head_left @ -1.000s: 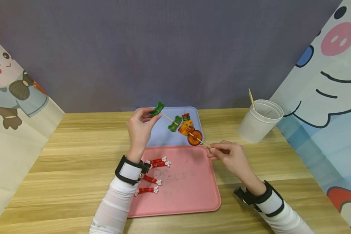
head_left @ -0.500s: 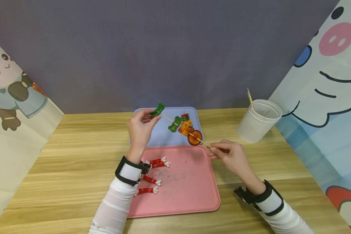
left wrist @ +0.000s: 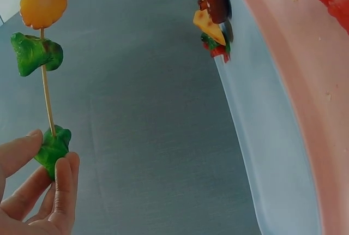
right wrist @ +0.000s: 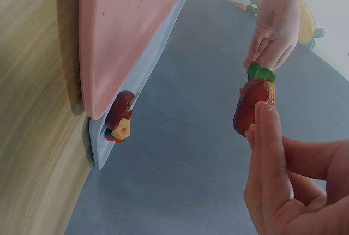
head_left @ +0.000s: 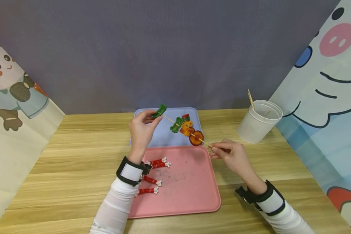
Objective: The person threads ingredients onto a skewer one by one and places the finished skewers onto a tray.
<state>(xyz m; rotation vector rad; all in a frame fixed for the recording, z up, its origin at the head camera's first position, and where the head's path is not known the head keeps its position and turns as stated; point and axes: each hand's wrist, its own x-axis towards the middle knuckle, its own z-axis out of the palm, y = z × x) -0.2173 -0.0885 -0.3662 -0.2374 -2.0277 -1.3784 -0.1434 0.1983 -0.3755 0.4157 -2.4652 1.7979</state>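
Observation:
My left hand (head_left: 141,131) pinches a green pepper piece (left wrist: 53,150) between thumb and fingers, at the far end of a wooden skewer (left wrist: 47,101). A second green pepper piece (head_left: 176,125) sits further along the stick. Beyond it come a yellow-orange corn slice (head_left: 186,131) and a round brown slice (head_left: 196,138). With thumb and fingertips, my right hand (head_left: 232,157) grips the skewer's lower right end. The skewer slants above the blue tray (head_left: 161,141). Another loaded skewer (right wrist: 119,109) lies on that tray, partly hidden in the head view.
A pink tray (head_left: 190,191) lies in front of the blue one. Several red pieces with white frilled ends (head_left: 158,162) rest on its left side, partly behind my left forearm. At the right stands a white bucket (head_left: 255,126) with wooden sticks (head_left: 251,99). A grey panel (head_left: 163,55) rises behind.
Both hands and the skewer have shifted very slightly to the right. Each hand keeps its hold, and the trays and bucket stay put.

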